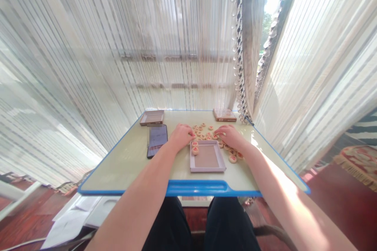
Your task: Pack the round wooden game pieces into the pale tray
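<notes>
Round wooden xiangqi pieces [208,137] with red or dark characters lie loosely in a heap on the table. In front of them is a shallow open box tray [192,164]. Two red-marked pieces [195,151] sit in its far left corner. My left hand [183,132] is at the tray's far left corner, fingers curled together beside the heap; what is between the fingertips is hidden. Over the right part of the heap, my right hand [229,133] has its fingertips closed on a red-marked xiangqi piece [215,137]. More pieces [232,158] lie beside the tray, below my right wrist.
A phone [157,141] lies left of my left hand. Behind it is another shallow box part [152,117]. A flat box [224,115] rests at the far right of the blue-edged table [118,164]. Sheer curtains [182,66] hang behind. Papers [73,219] lie below at left.
</notes>
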Motion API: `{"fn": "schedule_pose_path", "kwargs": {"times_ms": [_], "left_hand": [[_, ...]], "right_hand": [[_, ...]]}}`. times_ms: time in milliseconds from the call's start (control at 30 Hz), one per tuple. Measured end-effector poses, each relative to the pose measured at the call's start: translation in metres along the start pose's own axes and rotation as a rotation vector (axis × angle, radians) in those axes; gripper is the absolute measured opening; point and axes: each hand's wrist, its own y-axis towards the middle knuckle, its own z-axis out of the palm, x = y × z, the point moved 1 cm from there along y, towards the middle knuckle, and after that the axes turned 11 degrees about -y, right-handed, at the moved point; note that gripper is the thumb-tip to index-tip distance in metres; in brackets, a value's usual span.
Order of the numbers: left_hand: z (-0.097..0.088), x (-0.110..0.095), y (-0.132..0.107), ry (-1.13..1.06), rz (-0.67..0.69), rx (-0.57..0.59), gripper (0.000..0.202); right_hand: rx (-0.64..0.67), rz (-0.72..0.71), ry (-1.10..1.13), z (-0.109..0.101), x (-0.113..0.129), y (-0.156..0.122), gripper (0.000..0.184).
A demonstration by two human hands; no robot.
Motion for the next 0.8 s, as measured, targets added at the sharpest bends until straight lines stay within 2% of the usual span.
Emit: {"fn": "schedule_pose_path", "kwargs": {"times_ms": [367, 800], "left_hand": [[-0.0016, 0.0032, -0.0012, -0.013, -0.01, -0.003, 0.017], [-0.0005, 0.0059, 0.001, 0.062, -0.005, 0.065, 0.026]], "right_hand": [[0.008, 0.039, -0.001, -0.0023, 0.0021, 0.0008, 0.03], [-0.011, 0.08, 0.026, 0.0008, -0.0025, -0.0011, 0.029]]}}
